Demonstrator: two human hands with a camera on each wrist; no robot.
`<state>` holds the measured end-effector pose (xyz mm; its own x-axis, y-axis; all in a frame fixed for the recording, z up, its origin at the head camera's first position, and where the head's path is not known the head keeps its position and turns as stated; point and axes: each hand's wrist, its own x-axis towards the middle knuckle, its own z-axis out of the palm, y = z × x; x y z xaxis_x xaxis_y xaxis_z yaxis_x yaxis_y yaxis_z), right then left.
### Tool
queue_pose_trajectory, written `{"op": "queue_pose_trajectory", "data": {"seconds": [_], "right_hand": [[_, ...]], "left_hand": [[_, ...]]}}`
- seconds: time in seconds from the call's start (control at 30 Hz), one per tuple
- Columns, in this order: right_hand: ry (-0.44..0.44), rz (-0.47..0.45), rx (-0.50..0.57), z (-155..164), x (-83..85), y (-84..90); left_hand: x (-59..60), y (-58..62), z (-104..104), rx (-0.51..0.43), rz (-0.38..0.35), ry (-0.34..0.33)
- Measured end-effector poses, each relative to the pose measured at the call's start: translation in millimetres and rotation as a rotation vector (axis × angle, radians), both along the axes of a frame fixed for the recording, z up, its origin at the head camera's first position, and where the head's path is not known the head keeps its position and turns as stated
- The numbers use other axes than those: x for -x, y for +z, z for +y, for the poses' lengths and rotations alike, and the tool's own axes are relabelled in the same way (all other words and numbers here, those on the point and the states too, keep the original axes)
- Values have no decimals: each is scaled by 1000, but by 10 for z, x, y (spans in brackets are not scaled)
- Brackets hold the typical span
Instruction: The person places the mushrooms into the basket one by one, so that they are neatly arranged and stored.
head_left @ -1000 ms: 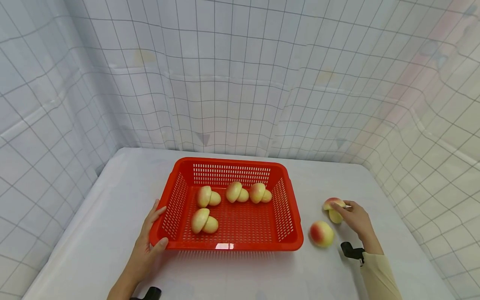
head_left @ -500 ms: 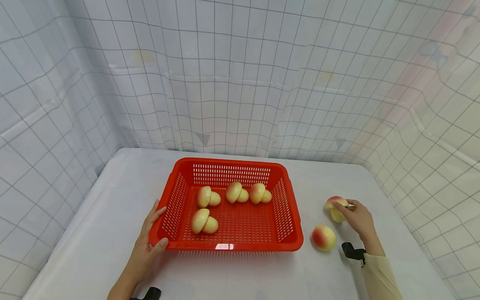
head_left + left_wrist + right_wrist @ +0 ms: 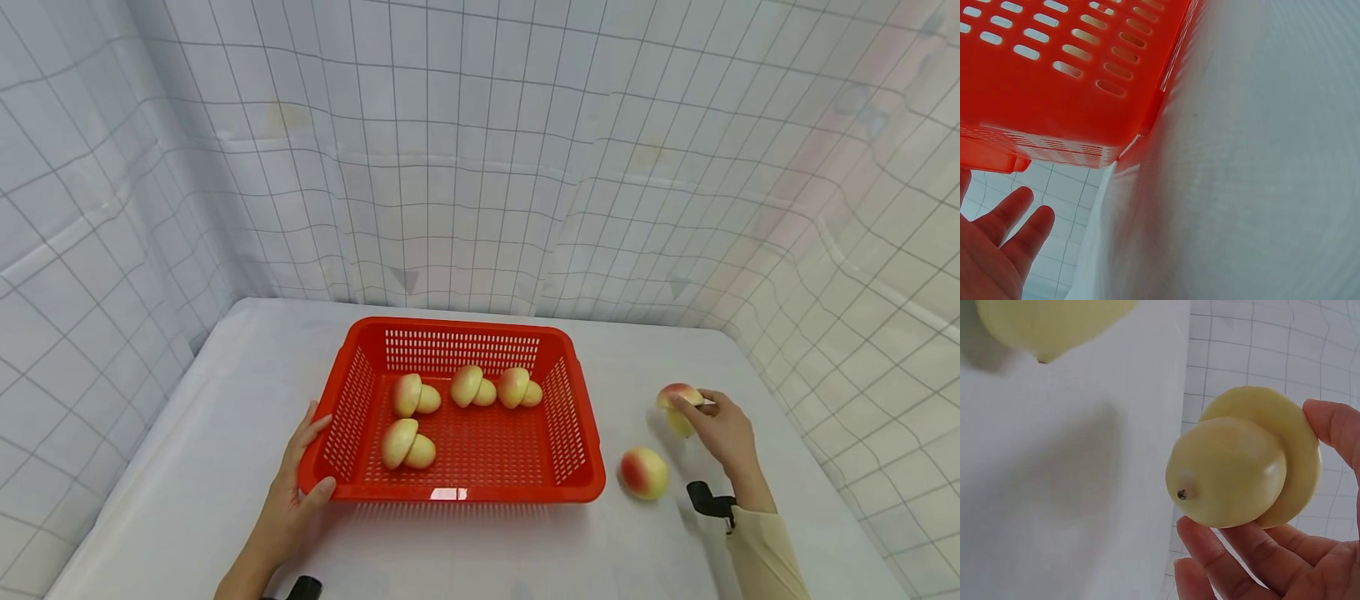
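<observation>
My right hand (image 3: 722,429) pinches a toy mushroom (image 3: 680,404) by its red-and-yellow cap, thumb on one side and fingers on the other. In the right wrist view the pale mushroom (image 3: 1229,469) shows its rounded stem with a small dark nub, held over the white surface. Left of it, a round red-and-yellow piece (image 3: 643,473) lies on the table. At the front left corner of a red plastic basket (image 3: 517,492), my left hand (image 3: 288,492) rests with its thumb on the front rim and straight fingers at the left rim. Spread fingers (image 3: 1025,234) show below the rim.
Several toy mushrooms, such as one at the front left (image 3: 400,443), lie on their sides in the basket. A white cloth covers the table (image 3: 487,550). Checked white curtains (image 3: 465,167) enclose the back and both sides.
My right hand has raised the mushroom and moved it slightly right and back. The round piece has shifted a little beside the basket. The left hand has stayed at its corner.
</observation>
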<state>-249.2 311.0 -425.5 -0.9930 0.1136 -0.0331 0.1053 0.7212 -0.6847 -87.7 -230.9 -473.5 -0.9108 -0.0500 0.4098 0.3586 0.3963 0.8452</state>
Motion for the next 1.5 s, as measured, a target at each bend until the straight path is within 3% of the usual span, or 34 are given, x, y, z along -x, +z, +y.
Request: {"op": "queue_pose_trajectory", "data": {"seconds": [0.57,1.5], "right_hand": [[-1,147,6,-97,-47,244],[20,306,-16,-444,-225,583]], "left_hand": [[-5,-3,13,-5,-17,28],[5,-21,5,-26,-25,-1]]}}
